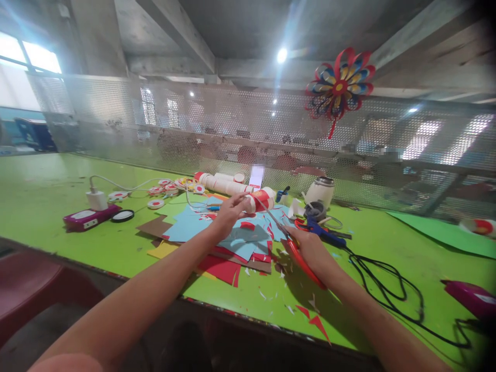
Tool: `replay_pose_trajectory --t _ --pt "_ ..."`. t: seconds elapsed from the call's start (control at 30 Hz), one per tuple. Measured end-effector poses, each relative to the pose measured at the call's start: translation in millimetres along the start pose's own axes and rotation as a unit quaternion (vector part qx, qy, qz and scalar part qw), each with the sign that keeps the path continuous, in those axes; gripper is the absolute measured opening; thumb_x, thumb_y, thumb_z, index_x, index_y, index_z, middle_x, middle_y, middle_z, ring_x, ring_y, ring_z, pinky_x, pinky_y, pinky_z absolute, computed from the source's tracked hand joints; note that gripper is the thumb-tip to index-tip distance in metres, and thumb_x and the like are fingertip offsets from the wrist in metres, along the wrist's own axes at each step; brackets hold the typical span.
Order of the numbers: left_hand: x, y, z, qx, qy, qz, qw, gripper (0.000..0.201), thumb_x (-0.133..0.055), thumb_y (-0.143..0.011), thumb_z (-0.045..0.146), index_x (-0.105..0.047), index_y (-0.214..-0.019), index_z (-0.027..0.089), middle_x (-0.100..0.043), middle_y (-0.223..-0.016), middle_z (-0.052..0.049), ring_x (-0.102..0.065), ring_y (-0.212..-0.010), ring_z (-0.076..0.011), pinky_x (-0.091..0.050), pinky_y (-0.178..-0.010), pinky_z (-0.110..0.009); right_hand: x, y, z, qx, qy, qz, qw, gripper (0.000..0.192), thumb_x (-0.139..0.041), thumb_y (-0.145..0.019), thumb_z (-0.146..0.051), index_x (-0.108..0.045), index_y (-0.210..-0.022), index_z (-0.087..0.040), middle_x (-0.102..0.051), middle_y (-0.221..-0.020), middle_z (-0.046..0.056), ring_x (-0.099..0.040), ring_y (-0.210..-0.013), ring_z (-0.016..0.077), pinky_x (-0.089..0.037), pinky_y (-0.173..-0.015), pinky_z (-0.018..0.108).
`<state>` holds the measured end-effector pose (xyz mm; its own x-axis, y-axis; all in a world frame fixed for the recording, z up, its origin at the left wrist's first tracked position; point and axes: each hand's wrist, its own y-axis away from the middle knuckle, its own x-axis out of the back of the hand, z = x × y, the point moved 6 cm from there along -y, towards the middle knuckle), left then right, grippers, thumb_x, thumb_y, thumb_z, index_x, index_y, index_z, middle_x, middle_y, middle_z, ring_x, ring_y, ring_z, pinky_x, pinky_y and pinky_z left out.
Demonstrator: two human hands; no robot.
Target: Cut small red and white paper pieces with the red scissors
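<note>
My left hand (234, 207) is closed on a red-and-white paper cup (264, 199) above the middle of the table. Red-handled scissors (297, 253) are gripped in my right hand (312, 245), their blades pointing away and up against the cup. Whether the blades are cutting into it, I cannot tell. Below both hands lies a messy pile of coloured paper (189, 227), mostly light blue, with red, brown and yellow sheets. Small red and white scraps (318, 325) are scattered near the front edge.
Behind the hands lie a row of stacked cups (220, 183) and a phone (256, 178). To the right are a blue glue gun (327, 233) with a looping black cord (387, 305), and a pale jug (320, 192). A purple power strip (91, 218) sits left.
</note>
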<state>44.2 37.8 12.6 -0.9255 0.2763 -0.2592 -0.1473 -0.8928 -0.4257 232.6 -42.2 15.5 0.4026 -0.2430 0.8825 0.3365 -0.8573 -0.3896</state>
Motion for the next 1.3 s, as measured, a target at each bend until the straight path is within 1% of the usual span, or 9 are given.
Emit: replay_pose_trajectory --t 0.1,0.2,0.3,0.43,0.63,0.87,1.07,1.2,1.3 --pt "1.3 -0.6 -0.5 0.006 0.015 -0.003 1.0 0.038 -0.068 -0.073 0.032 -0.061 -0.105 0.012 -0.063 -0.092 -0.008 -0.062 -0.079 -0.0172 -0.056 -0.076 -0.042 -0.8 -0.9 0.2 0.007 -0.017 0.006 1.0 0.037 -0.043 -0.087 -0.028 -0.065 -0.116 -0.017 -0.071 -0.109 0.011 -0.065 -0.099 0.0292 -0.048 -0.082 0.036" --pt "1.0 -0.1 0.0 0.004 0.012 -0.005 1.0 0.038 -0.068 -0.073 0.03 -0.06 -0.106 0.013 -0.063 -0.092 -0.008 -0.062 -0.08 -0.0174 -0.055 -0.076 -0.042 -3.1 -1.5 1.0 0.005 -0.027 0.01 1.0 0.038 -0.044 -0.086 -0.028 -0.066 -0.113 -0.015 -0.073 -0.103 0.011 -0.067 -0.092 0.0293 -0.05 -0.078 0.036" --pt "0.9 0.4 0.3 0.003 0.004 0.006 1.0 0.037 -0.068 -0.072 0.029 -0.06 -0.104 0.012 -0.063 -0.092 -0.008 -0.062 -0.079 -0.0178 -0.055 -0.075 -0.042 -4.3 -1.5 1.6 0.0 -0.033 0.012 0.999 0.037 -0.045 -0.085 -0.028 -0.068 -0.111 -0.015 -0.074 -0.097 0.011 -0.068 -0.086 0.0286 -0.05 -0.075 0.035" --pt "0.9 -0.4 0.0 -0.008 -0.005 0.015 1.0 0.037 -0.069 -0.071 0.03 -0.06 -0.102 0.012 -0.063 -0.089 -0.007 -0.063 -0.076 -0.0172 -0.056 -0.073 -0.042 -3.8 -0.7 2.2 -0.01 -0.038 0.012 0.999 0.035 -0.046 -0.085 -0.029 -0.069 -0.108 -0.017 -0.076 -0.091 0.008 -0.069 -0.081 0.0276 -0.05 -0.07 0.033" --pt "3.7 -2.3 -4.9 0.006 0.002 0.02 1.0 0.039 -0.072 -0.07 0.032 -0.059 -0.101 0.012 -0.064 -0.087 -0.007 -0.063 -0.073 -0.0164 -0.056 -0.072 -0.042 -1.5 -0.6 0.5 -0.008 -0.042 0.006 0.999 0.037 -0.045 -0.085 -0.031 -0.07 -0.108 -0.017 -0.076 -0.092 0.008 -0.069 -0.08 0.027 -0.049 -0.071 0.033" --pt "5.2 -2.1 -4.9 0.019 0.006 0.019 1.0 0.041 -0.073 -0.068 0.031 -0.06 -0.101 0.011 -0.064 -0.083 -0.006 -0.063 -0.071 -0.016 -0.056 -0.071 -0.042 -2.7 -0.6 2.3 -0.016 -0.028 0.003 0.999 0.037 -0.046 -0.084 -0.032 -0.071 -0.106 -0.016 -0.076 -0.082 0.009 -0.069 -0.073 0.0267 -0.048 -0.066 0.032" --pt "10.6 -3.3 -5.1 -0.004 -0.046 0.027 0.999 0.047 -0.073 -0.067 0.032 -0.059 -0.107 0.012 -0.064 -0.086 -0.006 -0.062 -0.073 -0.0161 -0.054 -0.071 -0.037 -8.2 -3.1 6.1 -0.008 -0.032 -0.002 0.999 0.036 -0.047 -0.083 -0.033 -0.073 -0.103 -0.017 -0.076 -0.083 0.008 -0.067 -0.07 0.025 -0.048 -0.066 0.032" --pt "11.2 -2.1 -4.6 -0.018 -0.114 0.023 0.993 0.048 -0.072 -0.068 0.032 -0.061 -0.11 0.013 -0.065 -0.086 -0.006 -0.062 -0.074 -0.0163 -0.052 -0.068 -0.031 -9.3 -4.5 7.6 -0.007 -0.043 -0.011 0.999 0.035 -0.047 -0.082 -0.033 -0.074 -0.098 -0.017 -0.075 -0.076 0.006 -0.067 -0.07 0.0246 -0.048 -0.062 0.03" --pt "9.6 -1.1 -3.0 -0.017 -0.131 0.02 0.991 0.048 -0.072 -0.067 0.032 -0.061 -0.11 0.013 -0.065 -0.085 -0.006 -0.062 -0.072 -0.0165 -0.051 -0.068 -0.03 -8.4 -4.7 7.1 -0.005 -0.05 -0.014 0.999 0.034 -0.048 -0.08 -0.031 -0.075 -0.095 -0.015 -0.074 -0.075 0.006 -0.067 -0.07 0.0244 -0.048 -0.062 0.029"
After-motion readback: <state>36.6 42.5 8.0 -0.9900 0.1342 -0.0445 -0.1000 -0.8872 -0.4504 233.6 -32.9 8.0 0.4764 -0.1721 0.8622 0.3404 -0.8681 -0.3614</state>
